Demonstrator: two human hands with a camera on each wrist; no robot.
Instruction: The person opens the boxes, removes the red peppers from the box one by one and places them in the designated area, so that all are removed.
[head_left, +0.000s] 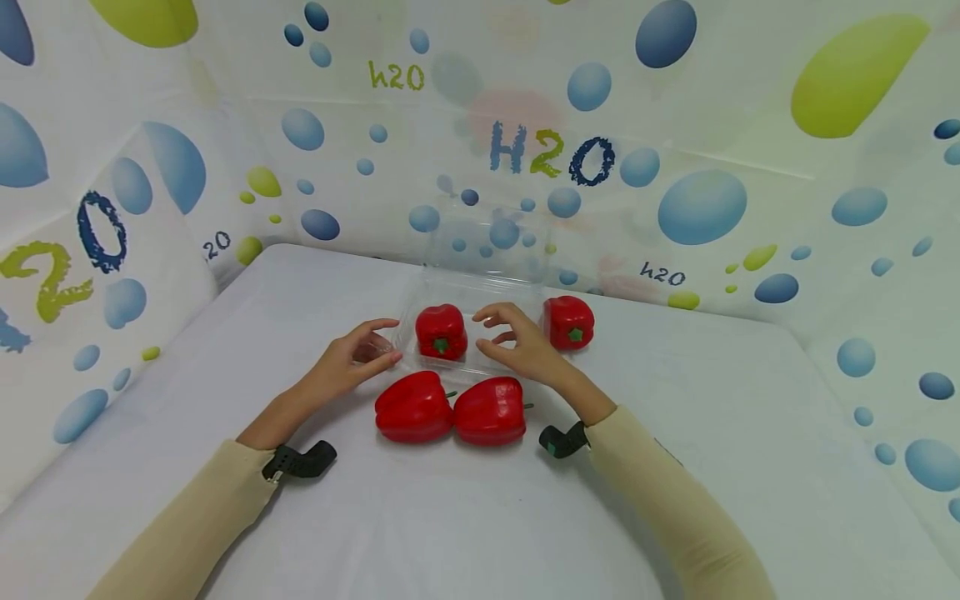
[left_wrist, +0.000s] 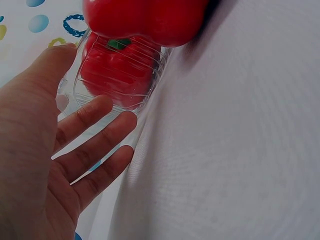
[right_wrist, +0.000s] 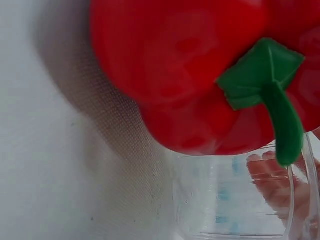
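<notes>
A clear plastic clamshell box (head_left: 480,293) stands with its lid raised at the back of the table. One red bell pepper (head_left: 441,333) sits in its left half, green stem facing me. My left hand (head_left: 352,360) is at the box's left side, fingers spread and slightly bent; whether they touch the wall I cannot tell. Over the right half of the box hovers my right hand (head_left: 522,346), its fingers loosely bent around nothing. Through the clear wall, the right wrist view shows part of a hand (right_wrist: 275,187) behind a large pepper (right_wrist: 185,70).
Two red peppers lie side by side before the box, a left one (head_left: 414,408) and a right one (head_left: 491,411), stems pointing right. Another red pepper (head_left: 572,323) stands against the box's right side. A patterned curtain (head_left: 480,100) hangs behind the white-covered table (head_left: 420,517).
</notes>
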